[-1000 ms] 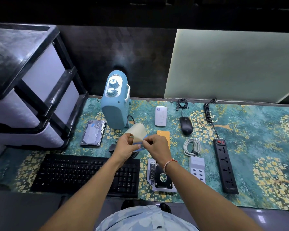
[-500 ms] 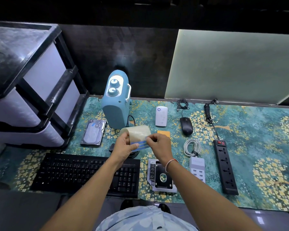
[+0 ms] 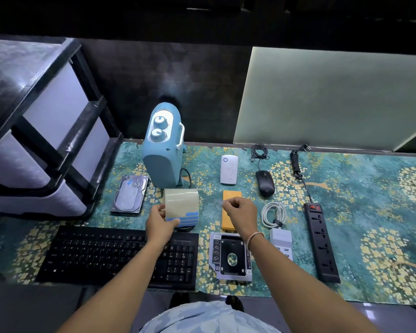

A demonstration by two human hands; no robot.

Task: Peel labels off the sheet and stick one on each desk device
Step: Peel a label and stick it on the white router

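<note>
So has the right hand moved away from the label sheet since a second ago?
Yes. The right hand has pulled rightward off the label sheet and now sits over the orange device; earlier it met the left hand at the sheet.

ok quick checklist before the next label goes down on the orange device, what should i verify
1. Left hand holds the curled label sheet clear of the desk: ok.
2. Blue labels remain on the sheet's lower edge: ok.
3. Right hand pinches a peeled label: cannot tell, only a faint pale sliver shows at the fingertips.
4. Right hand is over the flat orange rectangular device: ok.
5. Orange device's top face is bare of a label: ok on the part that shows; the hand hides the rest.
6. Grey metal hard drive already carries a blue strip: ok.
</note>
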